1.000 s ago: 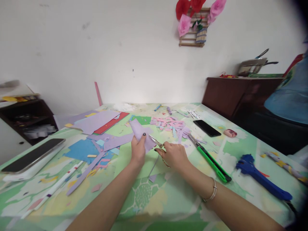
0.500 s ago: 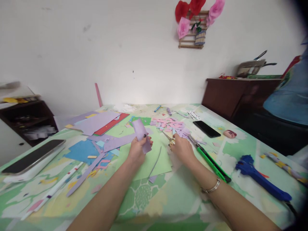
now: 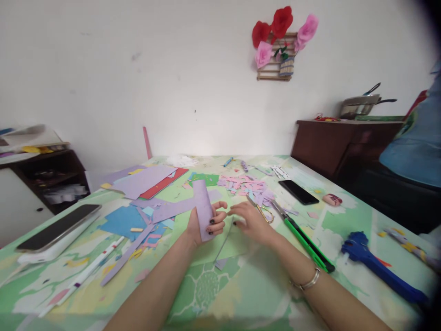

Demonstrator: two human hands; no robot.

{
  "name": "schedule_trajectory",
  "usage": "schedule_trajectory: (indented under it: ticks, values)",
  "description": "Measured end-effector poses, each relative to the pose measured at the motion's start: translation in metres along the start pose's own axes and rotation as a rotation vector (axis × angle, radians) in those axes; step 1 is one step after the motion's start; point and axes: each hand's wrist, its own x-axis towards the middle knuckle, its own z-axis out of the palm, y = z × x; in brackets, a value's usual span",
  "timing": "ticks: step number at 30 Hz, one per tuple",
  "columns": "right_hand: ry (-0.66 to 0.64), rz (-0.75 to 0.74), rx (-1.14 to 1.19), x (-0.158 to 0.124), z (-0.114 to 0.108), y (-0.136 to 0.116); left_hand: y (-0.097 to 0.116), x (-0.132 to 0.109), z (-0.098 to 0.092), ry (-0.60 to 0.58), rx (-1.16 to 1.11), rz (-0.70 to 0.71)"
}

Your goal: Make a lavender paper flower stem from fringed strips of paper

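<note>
A curled strip of purple paper (image 3: 203, 209) stands upright in my left hand (image 3: 206, 225), whose fingers wrap round its lower part. Just to the right, my right hand (image 3: 251, 222) hovers over the light green sheet (image 3: 237, 242), fingers apart and holding nothing. Gold-handled scissors (image 3: 265, 212) lie on the table beyond my right hand. A thin dark strip (image 3: 224, 241) rests on the green sheet between my hands. Pink and purple paper scraps (image 3: 246, 185) are heaped behind the scissors.
A green cutter (image 3: 306, 241), a black phone (image 3: 298, 191) and a blue glue gun (image 3: 379, 269) lie to the right. At left are blue paper (image 3: 120, 221), a pen (image 3: 86, 271) and another phone (image 3: 62, 225). A person in blue (image 3: 409, 151) is at the far right.
My right hand has let go of the scissors and moved left, towards my left hand. The purple strip has turned more upright, and my left fingers have shifted on it. The view has tilted slightly.
</note>
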Motion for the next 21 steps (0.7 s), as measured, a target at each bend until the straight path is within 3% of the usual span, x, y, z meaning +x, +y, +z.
schedule_trajectory:
  ticks: [3,6,11,14,16,18,21]
  values:
    - [-0.161,-0.141,0.121,0.0,0.009,-0.009,0.0,-0.001,0.001,-0.061,0.007,-0.019]
    - [-0.19,-0.043,0.115,0.002,0.013,-0.01,0.001,-0.003,-0.002,-0.091,-0.004,-0.016]
    - [0.049,0.399,-0.092,0.004,0.004,0.008,0.003,-0.004,-0.014,-0.059,-0.046,-0.021]
    - [0.226,0.471,-0.244,0.002,-0.004,0.018,0.006,-0.005,-0.016,-0.116,-0.09,-0.128]
    - [0.308,0.439,-0.293,0.001,-0.006,0.016,0.007,-0.006,-0.014,-0.174,-0.086,-0.209]
    - [0.257,0.32,-0.197,-0.001,-0.005,0.007,0.008,-0.007,-0.011,-0.183,-0.07,-0.242]
    - [-0.124,0.002,0.166,-0.004,-0.001,-0.017,0.008,-0.008,-0.01,-0.144,-0.068,-0.219]
